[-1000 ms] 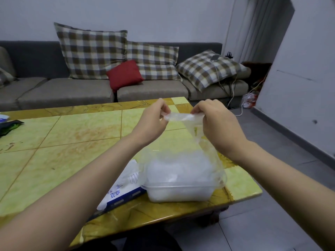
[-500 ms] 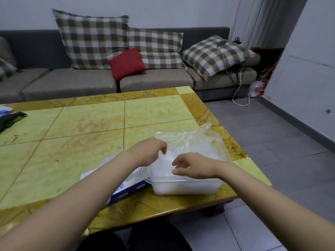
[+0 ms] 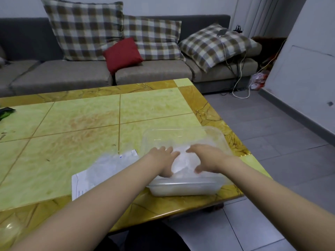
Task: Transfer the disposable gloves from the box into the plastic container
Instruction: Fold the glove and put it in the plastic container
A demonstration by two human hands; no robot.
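Observation:
A clear plastic container (image 3: 183, 189) stands at the table's near right corner. It holds a pile of thin translucent disposable gloves (image 3: 184, 160). My left hand (image 3: 164, 160) lies flat on the left side of the pile, fingers straight. My right hand (image 3: 206, 157) presses on the right side with fingers spread, thumb at the near edge. The white and blue glove box (image 3: 101, 171) lies flat on the table just left of the container, partly under my left forearm.
The yellow-green tiled table (image 3: 81, 127) stretches left and back. A dark green item (image 3: 6, 112) sits at its far left edge. Behind is a grey sofa (image 3: 148, 71) with plaid and red cushions. Cables (image 3: 241, 87) lie on the grey floor at right.
Both hands came down from holding a glove stretched in the air. The glove went into the container, and the hands now press flat on the pile.

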